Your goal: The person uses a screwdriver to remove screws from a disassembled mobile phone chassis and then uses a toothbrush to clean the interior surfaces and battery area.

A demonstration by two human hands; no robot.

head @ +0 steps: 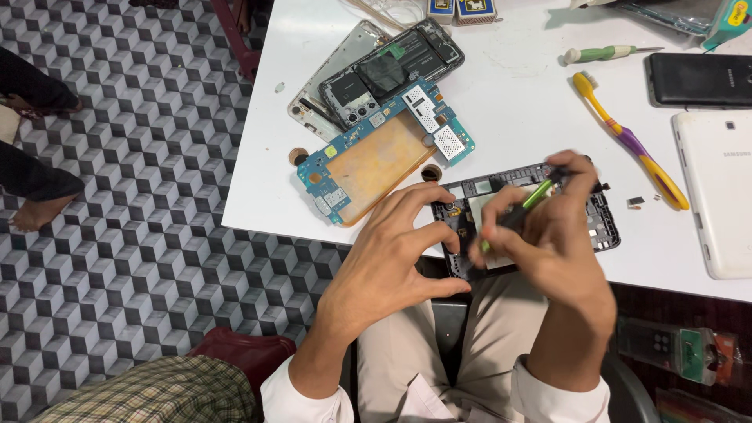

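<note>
A view from above onto a white table (501, 117) beside a floor of grey cube-patterned tiles (133, 157). At the far left, another person's bare foot (39, 210) rests on the tiles.

On the left part of the table lies a blue circuit board (376, 153) with a copper-coloured panel in its middle. Behind it and overlapping its upper edge lies an opened phone (392, 74), its inner parts exposed, on top of a silver back cover (333, 70).

At the table's near edge the person's left hand (392, 258) has its fingers spread and arched, the fingertips pressing on the left edge of an opened black tablet frame (607, 227). The frame lies flat like a shallow tray, overhanging the table edge above the person's lap; inside it sits a pale rectangular panel, mostly hidden by the hands.

The right hand (556, 235) is bunched over the frame, pinching a green-handled tool (533, 196) between thumb and fingers; its tip is hidden.

Further right lie a yellow and purple toothbrush (630, 141), a green and white screwdriver (603, 53), a black phone (697, 78) and a white tablet back (721, 196).
</note>
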